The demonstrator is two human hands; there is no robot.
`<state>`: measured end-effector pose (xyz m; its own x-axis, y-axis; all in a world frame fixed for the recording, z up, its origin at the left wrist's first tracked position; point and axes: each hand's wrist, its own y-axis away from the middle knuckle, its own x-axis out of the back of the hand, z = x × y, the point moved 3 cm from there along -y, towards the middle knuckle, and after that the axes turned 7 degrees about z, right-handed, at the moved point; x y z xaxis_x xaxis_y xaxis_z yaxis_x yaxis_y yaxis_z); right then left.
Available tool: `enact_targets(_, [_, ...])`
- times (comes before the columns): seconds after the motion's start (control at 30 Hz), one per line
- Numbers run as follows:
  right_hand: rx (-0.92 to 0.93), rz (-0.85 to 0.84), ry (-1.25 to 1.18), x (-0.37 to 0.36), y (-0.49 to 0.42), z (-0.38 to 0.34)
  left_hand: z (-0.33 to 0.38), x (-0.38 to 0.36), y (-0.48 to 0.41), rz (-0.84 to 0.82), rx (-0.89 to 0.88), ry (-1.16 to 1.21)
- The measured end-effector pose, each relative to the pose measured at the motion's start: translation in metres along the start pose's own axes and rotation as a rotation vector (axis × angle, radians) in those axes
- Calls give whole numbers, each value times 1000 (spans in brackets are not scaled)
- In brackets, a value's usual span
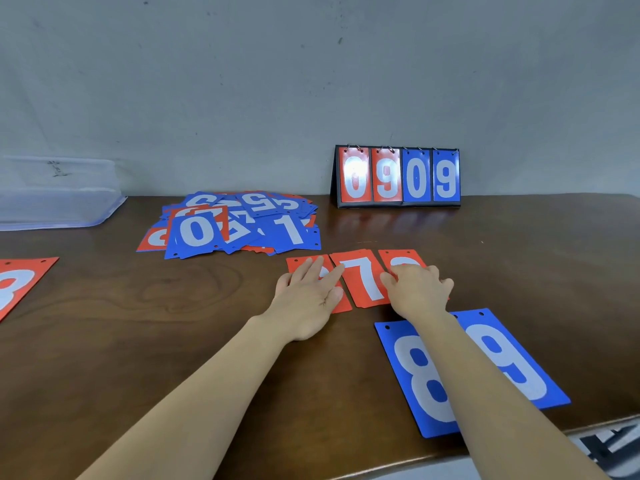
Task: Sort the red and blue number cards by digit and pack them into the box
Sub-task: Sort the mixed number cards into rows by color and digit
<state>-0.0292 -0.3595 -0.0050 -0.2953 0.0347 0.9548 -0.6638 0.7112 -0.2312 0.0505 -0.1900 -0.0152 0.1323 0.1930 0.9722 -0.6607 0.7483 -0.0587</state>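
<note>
Even, soft indoor light — bright enough, with only faint shadows under the hands. Glare whitens the leftmost digit on the scoreboard (397, 176), and the glossy table (180, 306) reflects it. Wide-angle bending curves the edges — corners look softer.

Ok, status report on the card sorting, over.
Left hand and right hand flat on red cards flanking the red 7. Unsorted pile remains. Box far left, unobstructed.
</note>
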Motion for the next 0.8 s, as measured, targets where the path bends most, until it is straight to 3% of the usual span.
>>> enact_targets(0.13, [-30, 69, -12, 6, 0, -8, -27, 7, 6, 91, 63, 32])
enact_targets(0.33, [-164, 5, -14, 8, -3, -11, -41, 11, 22, -21, -3, -25])
enact_targets(0.5, [-208, 2, 23, 9, -3, -3, -42, 11, 21, 0, -7, -48])
enact_targets(0.63, [-189, 33, 67, 7, -3, -3, -42, 10, 21, 0, -9, -47])
enact_targets(0.8, [-16, 215, -47, 7, -2, -35, -49, 16, 18, 4, -5, 63])
